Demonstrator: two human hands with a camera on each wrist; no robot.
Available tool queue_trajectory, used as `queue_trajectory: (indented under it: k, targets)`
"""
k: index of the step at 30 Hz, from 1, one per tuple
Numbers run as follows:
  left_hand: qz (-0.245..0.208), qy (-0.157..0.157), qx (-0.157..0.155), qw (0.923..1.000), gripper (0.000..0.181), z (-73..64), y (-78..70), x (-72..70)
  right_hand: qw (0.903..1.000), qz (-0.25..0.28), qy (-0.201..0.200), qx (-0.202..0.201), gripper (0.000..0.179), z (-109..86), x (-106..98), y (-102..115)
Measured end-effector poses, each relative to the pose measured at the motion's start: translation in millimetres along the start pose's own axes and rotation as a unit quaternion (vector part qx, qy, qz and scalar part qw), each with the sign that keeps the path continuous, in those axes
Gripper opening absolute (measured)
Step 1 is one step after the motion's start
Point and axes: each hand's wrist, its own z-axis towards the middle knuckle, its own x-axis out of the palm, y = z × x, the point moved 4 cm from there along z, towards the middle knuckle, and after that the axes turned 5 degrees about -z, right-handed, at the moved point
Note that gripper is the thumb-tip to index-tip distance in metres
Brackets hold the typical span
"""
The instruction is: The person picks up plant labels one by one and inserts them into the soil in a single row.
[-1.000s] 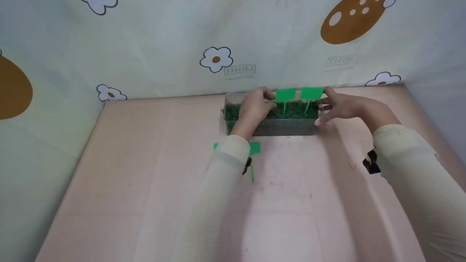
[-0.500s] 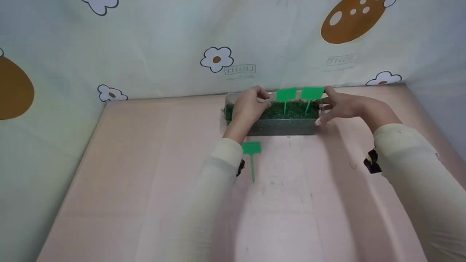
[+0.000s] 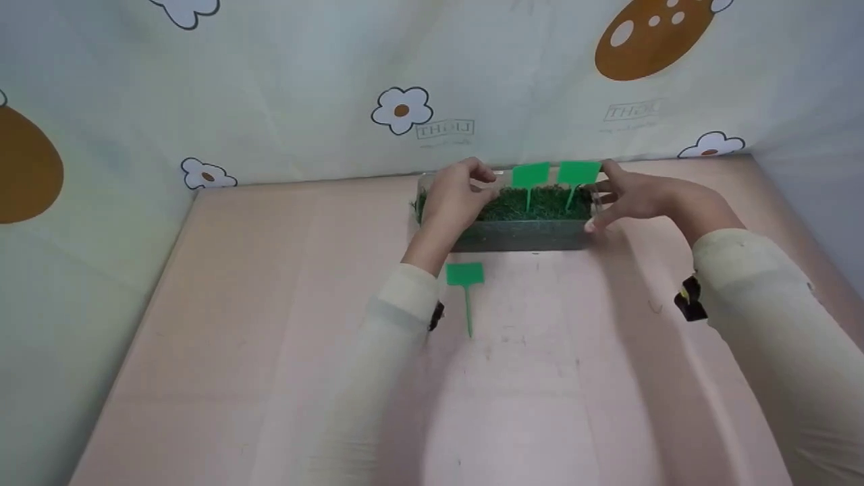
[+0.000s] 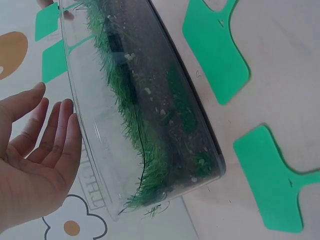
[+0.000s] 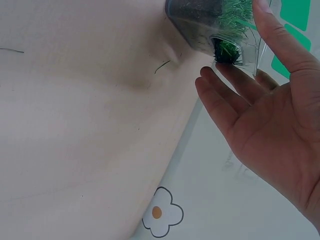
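A clear plastic planter box (image 3: 533, 236) filled with soil and green grass (image 3: 540, 206) stands at the table's back edge. Two green plant labels, one left (image 3: 531, 175) and one right (image 3: 579, 173), stand in the grass toward the right end. My left hand (image 3: 453, 199) hovers at the box's left half, fingers loosely bent and holding nothing in the left wrist view. My right hand (image 3: 641, 196) touches the box's right end, fingers spread. A third plant label (image 3: 465, 274) lies on the table before the box. Another lying label (image 4: 270, 180) is hidden behind my left forearm in the head view.
The pale table (image 3: 236, 324) meets a white patterned curtain (image 3: 304, 101) right behind the box. Bits of grass (image 5: 162, 66) lie scattered on the tabletop. A black wrist camera (image 3: 690, 299) sits at the right sleeve.
My left hand has drawn left along the box, away from the left standing label. Its forearm has uncovered one lying label and covered the other. The right hand has stayed put.
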Motion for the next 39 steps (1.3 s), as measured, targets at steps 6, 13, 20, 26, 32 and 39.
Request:
queue_trajectory:
  k: [6,13,20,26,32,39]
  targets:
    - [-0.009,0.001,0.009,0.9999,0.015,-5.5,0.8,-1.8,1.0000,0.007,0.003,-0.002,0.103,-1.7,1,1]
    - [-0.013,0.003,0.009,0.9999,0.017,-12.3,-0.5,-3.8,0.9999,0.010,0.002,0.000,0.105,-3.0,2,1]
    - [-0.021,0.020,0.014,0.9995,0.021,-22.4,-0.3,-5.3,1.0000,0.008,0.001,-0.002,0.101,-1.2,2,-1]
    - [-0.023,0.033,0.014,0.9991,0.023,-31.4,-1.5,-6.8,1.0000,0.005,0.001,0.001,0.107,-0.8,1,-2]
    - [-0.023,0.045,0.019,0.9985,0.020,-41.4,-2.7,-6.7,1.0000,0.005,0.002,0.004,0.105,-3.0,1,-1]
    - [0.011,0.076,0.024,0.9967,0.025,-50.0,1.4,-7.2,1.0000,0.002,0.002,0.008,0.105,-2.3,1,0]
